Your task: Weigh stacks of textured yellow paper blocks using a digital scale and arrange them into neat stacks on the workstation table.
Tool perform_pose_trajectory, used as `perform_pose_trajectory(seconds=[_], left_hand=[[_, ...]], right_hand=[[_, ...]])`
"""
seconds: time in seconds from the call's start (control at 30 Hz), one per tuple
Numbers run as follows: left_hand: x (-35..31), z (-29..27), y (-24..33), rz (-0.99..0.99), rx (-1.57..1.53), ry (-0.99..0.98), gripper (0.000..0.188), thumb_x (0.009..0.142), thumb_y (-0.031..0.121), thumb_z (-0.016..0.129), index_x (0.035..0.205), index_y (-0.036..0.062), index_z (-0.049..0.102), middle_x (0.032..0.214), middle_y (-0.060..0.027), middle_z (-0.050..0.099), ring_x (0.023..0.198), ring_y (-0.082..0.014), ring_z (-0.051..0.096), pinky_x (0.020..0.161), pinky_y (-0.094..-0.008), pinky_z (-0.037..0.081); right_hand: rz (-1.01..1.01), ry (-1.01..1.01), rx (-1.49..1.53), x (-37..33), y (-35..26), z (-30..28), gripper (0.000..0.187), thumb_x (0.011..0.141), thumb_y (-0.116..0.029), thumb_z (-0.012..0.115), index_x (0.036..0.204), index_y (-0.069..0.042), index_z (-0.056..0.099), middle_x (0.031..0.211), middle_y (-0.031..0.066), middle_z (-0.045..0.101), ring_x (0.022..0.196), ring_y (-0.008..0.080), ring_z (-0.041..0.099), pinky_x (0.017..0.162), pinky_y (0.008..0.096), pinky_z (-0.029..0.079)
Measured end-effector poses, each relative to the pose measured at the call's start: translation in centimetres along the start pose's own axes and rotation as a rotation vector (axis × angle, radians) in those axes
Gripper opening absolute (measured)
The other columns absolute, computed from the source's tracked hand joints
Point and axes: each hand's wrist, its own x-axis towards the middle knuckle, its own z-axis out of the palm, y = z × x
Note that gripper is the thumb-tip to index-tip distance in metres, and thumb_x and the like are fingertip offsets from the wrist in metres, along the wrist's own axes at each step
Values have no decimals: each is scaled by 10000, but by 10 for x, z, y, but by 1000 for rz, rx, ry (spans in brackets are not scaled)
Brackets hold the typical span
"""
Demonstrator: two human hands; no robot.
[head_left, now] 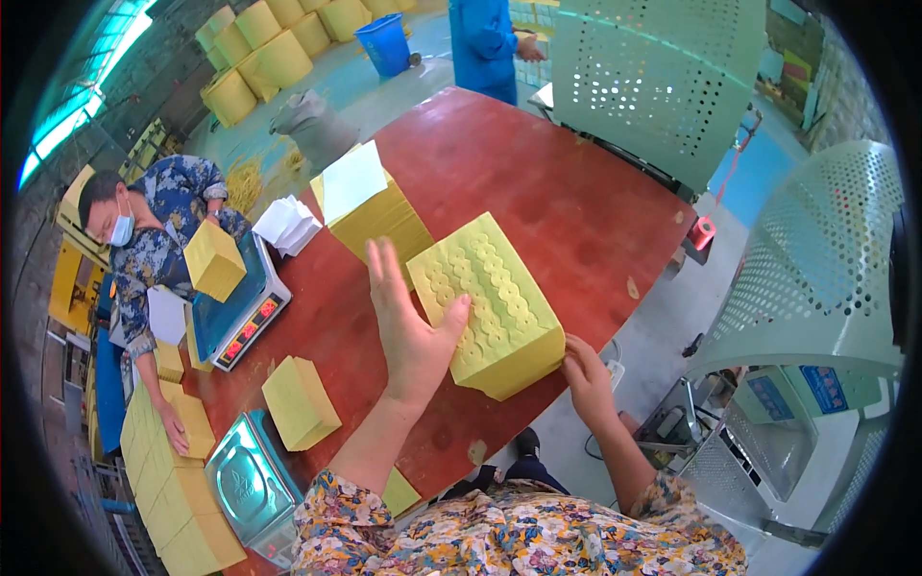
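Observation:
A thick yellow block of stacked paper (490, 302), its top embossed with wavy lines, lies on the red table (538, 182). My left hand (408, 331) presses flat against the block's left side, fingers pointing up and apart. My right hand (586, 374) grips the block's near right corner from below. Behind the block stands a second yellow stack (379, 216) with a white sheet on top.
A smaller yellow stack (300, 403) lies by a metal-pan scale (248, 480). A seated person (154, 226) at the left holds a yellow stack (213, 261) over another scale (235, 312). Perforated green machine covers (663, 77) stand on the right. Another person in blue (485, 43) stands far back.

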Motion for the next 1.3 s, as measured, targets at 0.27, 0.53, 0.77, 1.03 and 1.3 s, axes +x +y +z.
perform_pose_trajectory(seconds=[0.27,0.53,0.77,1.03,1.3], left_hand=[[-25,-53,43,510,112,-531,831,758,324,805,1464,88,436,1568,-244,273,1459,-434,240,1158,-580,211],[-62,-8,10,681,302,-497,778,778,214,770,1466,161,411,1517,-220,367,1415,-405,342,1157,-579,236],[-21,19,2,674,338,-434,696,817,136,679,1453,64,408,1519,-181,375,1408,-362,361,1155,-547,256],[-1,45,-9,730,309,-284,597,897,187,572,1458,69,405,1509,-164,375,1410,-326,363,1136,-531,321],[-4,39,-10,695,323,-284,602,913,163,555,1484,106,375,1546,-127,329,1434,-302,333,1164,-503,299]], right_hand=[[105,-14,22,-82,3,6,158,882,-70,692,1017,-20,625,836,49,680,735,101,631,693,274,524],[146,-64,41,-42,-22,45,109,906,-86,670,955,11,658,828,54,702,753,104,642,697,277,531],[-54,19,12,18,7,59,139,888,-107,666,925,26,654,806,149,687,721,182,662,675,329,517],[-200,57,-113,48,10,61,28,874,-6,633,864,19,625,748,116,632,686,181,591,657,322,487],[-327,29,-205,50,4,64,70,911,-38,617,880,20,593,750,71,614,702,128,544,680,291,471]])
